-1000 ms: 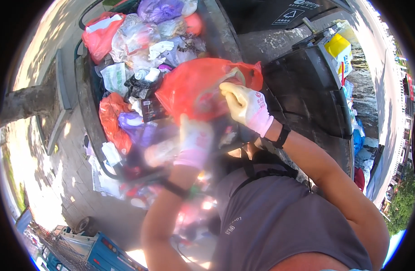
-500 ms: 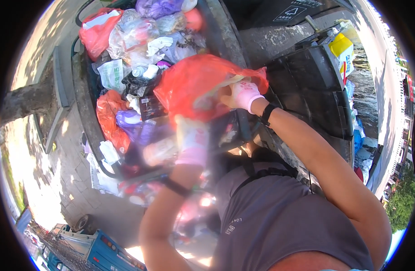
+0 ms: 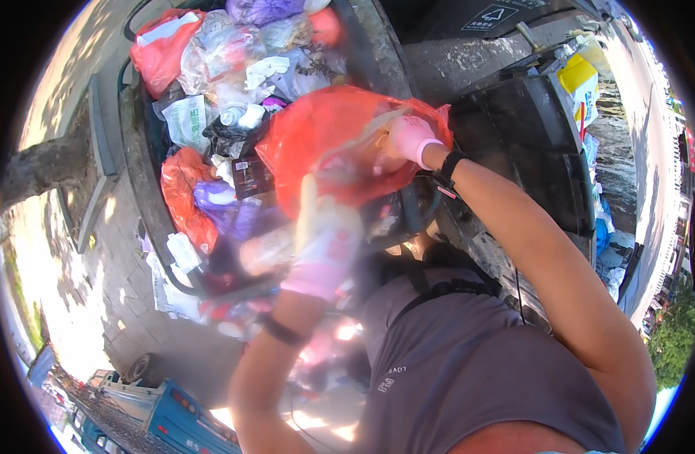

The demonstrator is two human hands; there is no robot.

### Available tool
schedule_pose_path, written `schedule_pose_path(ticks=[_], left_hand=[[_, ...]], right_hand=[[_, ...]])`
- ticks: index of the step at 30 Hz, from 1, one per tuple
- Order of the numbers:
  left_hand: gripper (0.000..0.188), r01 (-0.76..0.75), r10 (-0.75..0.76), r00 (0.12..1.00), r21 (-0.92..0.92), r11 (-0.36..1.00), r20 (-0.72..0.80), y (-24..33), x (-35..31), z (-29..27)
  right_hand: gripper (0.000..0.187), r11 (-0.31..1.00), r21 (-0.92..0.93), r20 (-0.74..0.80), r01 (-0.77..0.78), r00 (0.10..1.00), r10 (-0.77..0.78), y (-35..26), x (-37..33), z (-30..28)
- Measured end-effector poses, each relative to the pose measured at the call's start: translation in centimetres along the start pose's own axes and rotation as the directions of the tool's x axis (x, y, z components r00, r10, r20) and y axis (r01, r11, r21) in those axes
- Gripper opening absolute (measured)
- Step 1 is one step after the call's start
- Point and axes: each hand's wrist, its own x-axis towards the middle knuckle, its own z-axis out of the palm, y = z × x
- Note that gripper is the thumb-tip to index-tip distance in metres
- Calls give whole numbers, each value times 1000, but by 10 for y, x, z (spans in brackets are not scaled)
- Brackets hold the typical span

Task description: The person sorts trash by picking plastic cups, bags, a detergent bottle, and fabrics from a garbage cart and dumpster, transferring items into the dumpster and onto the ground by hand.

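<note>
Right hand (image 3: 409,141): grasping red plastic bag (image 3: 310,125) at its mouth
Left hand (image 3: 326,234): at bag's lower edge; grasp cannot be told

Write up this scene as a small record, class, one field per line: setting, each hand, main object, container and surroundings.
Setting: outdoors, in daylight
Left hand: gloved, blurred, at the near edge of the red bag; grip unclear
Right hand: gloved, at the right part of the red bag; grip unclear
Main object: the red bag, translucent, its contents hard to make out
Container: dark-rimmed, piled with mixed bags, including a purple bag
Right side: black bin
Left side: tree trunk
Lower left: blue truck
</note>
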Motion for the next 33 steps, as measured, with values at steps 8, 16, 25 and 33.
schedule_pose_path(ticks=[8,16,25,33], left_hand=[[2,-80,77,987,-14,997,-139,-9,5,-23],[2,-54,52,995,-19,998,-82,-9,-22,-1],[4,-83,81,989,-14,996,-122,-8,-7,-12],[5,20,-22,995,-24,1000,-99,-21,-17,-6]], right_hand=[[21,191,968,145,-166,982,122,124,67,47],[51,909,402,39,113,989,-140,-11,-8,-1],[25,924,254,-252,285,942,-221,-55,16,88],[27,672,740,-185,17,966,180,-4,-61,40]])
